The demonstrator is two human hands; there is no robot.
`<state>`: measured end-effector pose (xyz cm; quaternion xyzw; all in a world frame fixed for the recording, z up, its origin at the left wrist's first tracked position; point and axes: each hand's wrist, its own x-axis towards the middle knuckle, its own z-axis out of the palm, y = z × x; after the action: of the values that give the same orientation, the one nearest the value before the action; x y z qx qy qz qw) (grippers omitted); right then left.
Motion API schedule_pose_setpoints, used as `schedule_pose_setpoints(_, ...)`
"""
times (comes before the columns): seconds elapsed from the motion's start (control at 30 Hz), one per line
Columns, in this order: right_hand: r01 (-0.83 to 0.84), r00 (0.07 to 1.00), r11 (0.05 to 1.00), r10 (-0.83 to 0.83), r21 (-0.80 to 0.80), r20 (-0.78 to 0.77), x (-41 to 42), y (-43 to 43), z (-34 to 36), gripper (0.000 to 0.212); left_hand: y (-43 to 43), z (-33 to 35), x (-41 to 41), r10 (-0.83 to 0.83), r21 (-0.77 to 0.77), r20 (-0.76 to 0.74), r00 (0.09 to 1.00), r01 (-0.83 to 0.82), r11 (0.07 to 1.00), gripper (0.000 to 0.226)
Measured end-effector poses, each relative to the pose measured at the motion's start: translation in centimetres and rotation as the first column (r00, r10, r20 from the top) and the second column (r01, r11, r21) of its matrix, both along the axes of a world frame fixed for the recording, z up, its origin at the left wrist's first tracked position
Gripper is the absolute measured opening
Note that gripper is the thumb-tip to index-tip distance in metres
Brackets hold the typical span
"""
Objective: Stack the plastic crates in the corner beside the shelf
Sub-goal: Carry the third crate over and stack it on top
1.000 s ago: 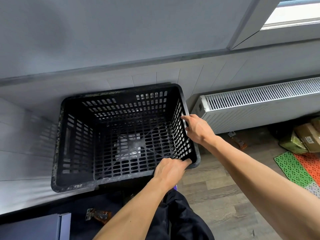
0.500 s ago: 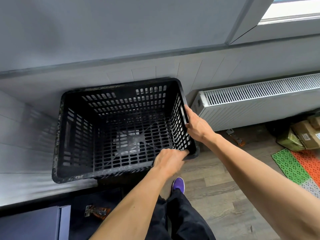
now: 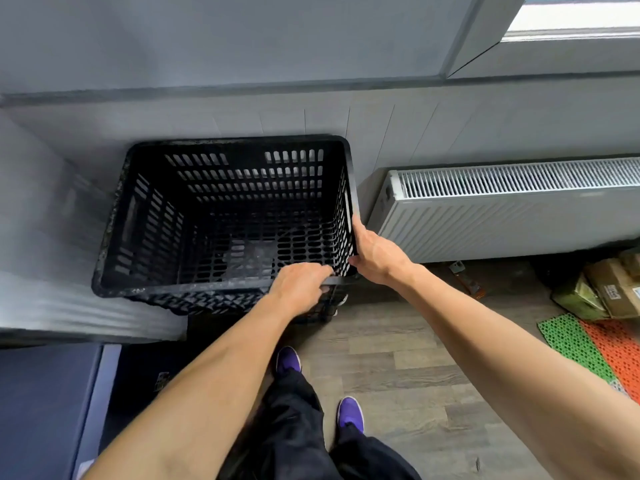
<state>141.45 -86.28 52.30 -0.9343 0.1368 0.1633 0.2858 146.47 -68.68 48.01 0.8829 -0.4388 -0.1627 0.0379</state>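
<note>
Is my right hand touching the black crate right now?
Touching. The head view shows the right hand lying against the right rim of the black crate, no gap.

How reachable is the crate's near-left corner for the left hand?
Probably yes: the left hand grips the crate's near rim by its right corner, and the rim runs bare leftward with nothing in between.
</note>
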Motion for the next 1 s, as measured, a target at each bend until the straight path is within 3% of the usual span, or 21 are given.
schedule_pose_setpoints(0.07, -0.047, 0.999, 0.998, 0.047, -0.037, -0.009, -1.1, 0.0, -0.4, 0.061, 0.9, 0.4, -0.3, 0.062, -0.009, 0.024, 0.998, -0.062, 0.998, 0.029)
schedule_pose_setpoints(0.2, -0.146, 0.989, 0.975, 0.138, -0.169, -0.058, -2.1, 0.1, -0.8, 0.062, 3.8, 0.8, -1.1, 0.183, -0.024, 0.083, 0.98, -0.181, 0.983, 0.043)
schedule_pose_setpoints(0.33, -0.155, 0.987, 0.93, 0.159, -0.334, -0.014, -2.3, 1.3, -0.7, 0.037, 7.2, 1.1, -1.9, 0.302, -0.073, 0.073, 0.951, -0.297, 0.952, 0.046)
schedule_pose_setpoints(0.43, -0.197, 0.967, 0.872, 0.247, -0.448, 0.057, -2.3, 2.5, -0.9, 0.035, 8.7, 1.7, -2.1, 0.337, -0.093, 0.059, 0.94, -0.331, 0.939, 0.047)
schedule_pose_setpoints(0.5, -0.308, 0.924, 0.832, 0.378, -0.461, 0.066, -2.1, 3.3, -1.0, 0.038, 9.3, 2.1, -2.0, 0.348, -0.092, 0.053, 0.936, -0.342, 0.935, 0.047)
schedule_pose_setpoints(0.6, -0.465, 0.874, 0.804, 0.483, -0.37, -0.048, -1.8, 4.5, -1.4, 0.039, 10.4, 2.1, -1.5, 0.365, -0.082, 0.039, 0.93, -0.361, 0.929, 0.047)
schedule_pose_setpoints(0.67, -0.458, 0.886, 0.839, 0.457, -0.295, -0.076, -1.6, 4.9, -2.0, 0.032, 10.9, 2.1, -1.0, 0.372, -0.069, 0.036, 0.928, -0.369, 0.927, 0.045)
schedule_pose_setpoints(0.8, -0.434, 0.881, 0.825, 0.473, -0.363, 0.021, -1.6, 5.1, -3.6, 0.007, 11.6, 2.2, 0.2, 0.4, -0.047, 0.012, 0.917, -0.399, 0.916, 0.039)
schedule_pose_setpoints(1.0, -0.418, 0.888, 0.809, 0.46, -0.414, 0.003, -1.3, 5.5, -4.0, 0.01, 13.2, 0.8, 2.8, 0.362, 0.003, -0.042, 0.931, -0.362, 0.932, 0.039)
